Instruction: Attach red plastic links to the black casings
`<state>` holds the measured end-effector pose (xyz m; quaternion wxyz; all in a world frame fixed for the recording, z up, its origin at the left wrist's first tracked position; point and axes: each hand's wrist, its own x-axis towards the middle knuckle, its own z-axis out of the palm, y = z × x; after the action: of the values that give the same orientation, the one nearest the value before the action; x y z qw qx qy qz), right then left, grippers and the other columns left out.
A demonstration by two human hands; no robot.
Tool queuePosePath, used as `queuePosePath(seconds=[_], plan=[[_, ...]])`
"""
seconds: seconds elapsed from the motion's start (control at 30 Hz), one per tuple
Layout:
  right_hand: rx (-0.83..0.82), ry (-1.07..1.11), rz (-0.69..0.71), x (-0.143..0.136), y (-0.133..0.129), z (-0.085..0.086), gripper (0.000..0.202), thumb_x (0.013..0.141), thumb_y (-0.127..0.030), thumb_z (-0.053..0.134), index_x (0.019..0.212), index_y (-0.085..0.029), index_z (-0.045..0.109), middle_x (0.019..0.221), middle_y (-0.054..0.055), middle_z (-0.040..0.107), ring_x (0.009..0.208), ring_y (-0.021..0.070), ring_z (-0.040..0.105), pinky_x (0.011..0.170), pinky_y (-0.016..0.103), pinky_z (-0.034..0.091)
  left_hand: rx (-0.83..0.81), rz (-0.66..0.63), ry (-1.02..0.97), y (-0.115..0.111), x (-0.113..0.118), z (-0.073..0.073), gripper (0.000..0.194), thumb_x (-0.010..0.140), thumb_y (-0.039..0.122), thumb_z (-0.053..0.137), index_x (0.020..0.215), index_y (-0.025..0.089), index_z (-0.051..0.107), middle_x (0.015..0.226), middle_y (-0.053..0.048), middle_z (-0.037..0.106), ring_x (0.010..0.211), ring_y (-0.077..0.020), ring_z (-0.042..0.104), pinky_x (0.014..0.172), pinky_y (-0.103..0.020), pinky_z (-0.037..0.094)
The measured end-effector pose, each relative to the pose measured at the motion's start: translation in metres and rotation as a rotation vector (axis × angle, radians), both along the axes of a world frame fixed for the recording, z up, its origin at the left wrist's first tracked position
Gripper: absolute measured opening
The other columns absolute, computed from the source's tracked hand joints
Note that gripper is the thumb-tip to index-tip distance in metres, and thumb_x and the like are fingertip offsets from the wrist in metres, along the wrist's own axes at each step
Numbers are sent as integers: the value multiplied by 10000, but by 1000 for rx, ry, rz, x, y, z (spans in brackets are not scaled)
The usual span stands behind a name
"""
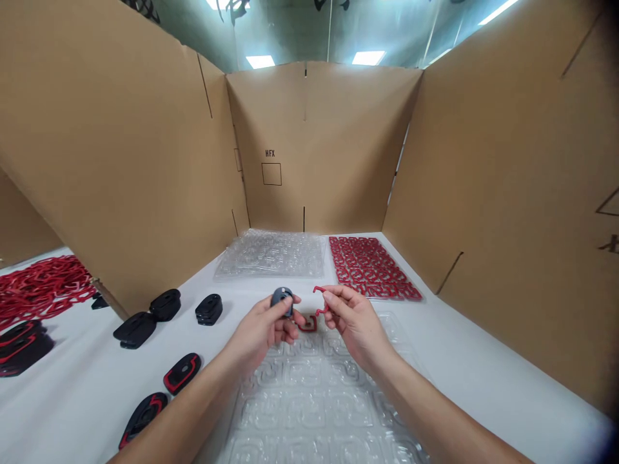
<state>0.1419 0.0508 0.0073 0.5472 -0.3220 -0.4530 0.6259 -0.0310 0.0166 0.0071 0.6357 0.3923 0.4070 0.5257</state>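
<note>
Between thumb and fingers, my left hand (269, 327) grips a small dark oval part (281, 301). A little to its right, my right hand (351, 320) pinches a thin red bent strip (320, 289), whose ends stick out to the left of the fingertips. The two hands are apart, above a clear plastic tray (304, 410) with moulded pockets. One red piece (308, 324) lies at the tray's far end, between the hands and partly hidden by my left fingers.
A tray of red pieces (372, 267) lies at the back right, beside clear trays (273, 252). Stacked black parts (209, 309) and black-and-red parts (182, 373) are on the left. Red strips (43, 283) heap at far left. Cardboard walls (324, 148) surround the table.
</note>
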Motion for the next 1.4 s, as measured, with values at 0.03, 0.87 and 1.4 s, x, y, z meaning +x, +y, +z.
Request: queuePosePath(seconds=[0.03, 0.87, 1.4], plan=[[6, -16, -26, 0, 1, -1, 355, 607, -420, 851, 800, -161, 702, 598, -22, 610, 515, 91, 534, 476, 207, 398, 7, 59, -9, 2, -2, 1, 352, 785, 451, 698, 941, 146, 615, 663, -16, 642, 510, -104, 548, 498, -215, 411], [102, -277, -122, 17, 19, -1, 250, 667, -386, 775, 760, -156, 740, 675, 44, 690, 605, 146, 569, 518, 252, 387, 30, 33, 258, 5, 9, -15, 366, 794, 561, 592, 835, 197, 574, 602, 30, 591, 442, -85, 490, 390, -173, 328], [203, -514, -65, 27, 25, 4, 176, 642, -293, 765, 705, -188, 639, 519, -47, 570, 487, 121, 507, 497, 251, 377, 91, -11, 388, 6, 10, -21, 363, 793, 545, 583, 824, 186, 628, 574, 30, 581, 437, -103, 501, 391, -192, 345]])
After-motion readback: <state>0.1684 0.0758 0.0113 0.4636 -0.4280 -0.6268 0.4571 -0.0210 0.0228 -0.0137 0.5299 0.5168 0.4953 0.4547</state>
